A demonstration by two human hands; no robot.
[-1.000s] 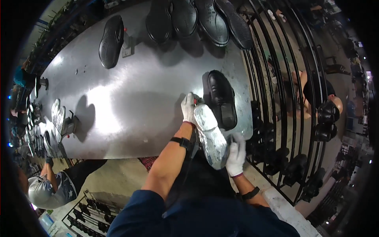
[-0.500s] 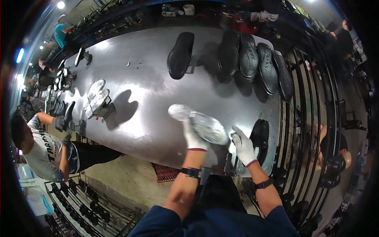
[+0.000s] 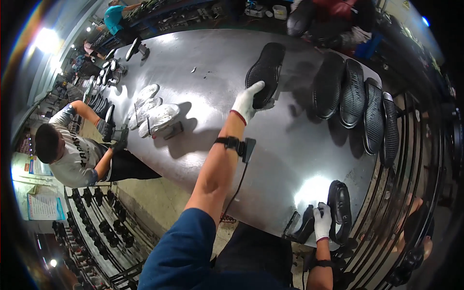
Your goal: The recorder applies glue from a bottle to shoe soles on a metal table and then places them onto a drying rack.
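Observation:
My left hand (image 3: 249,100), in a white glove, reaches far over the table and grips one end of a black shoe (image 3: 267,67) with its sole up, thumb across the sole. At the near right edge my gloved right hand (image 3: 323,221) has its fingers curled between two dark things. Beside it on the right is a shiny black shoe (image 3: 340,205). To its left, touching or nearly touching the fingers, is a curved black piece (image 3: 304,226); what the fingertips hold is hidden. Several silver-wrapped shoes (image 3: 162,118) stand together left of my left arm.
The metal table (image 3: 212,63) carries several black shoes, soles up (image 3: 352,94), at the far right. Black rails (image 3: 406,140) run along its right side. A co-worker (image 3: 79,150) at the left handles a shoe. Another person (image 3: 333,19) is across the table. A rack (image 3: 111,232) stands lower left.
My left hand has let go of the silver-wrapped shoe, which now stands with the others at left, and has taken hold of the black shoe. My right hand's fingers have curled in.

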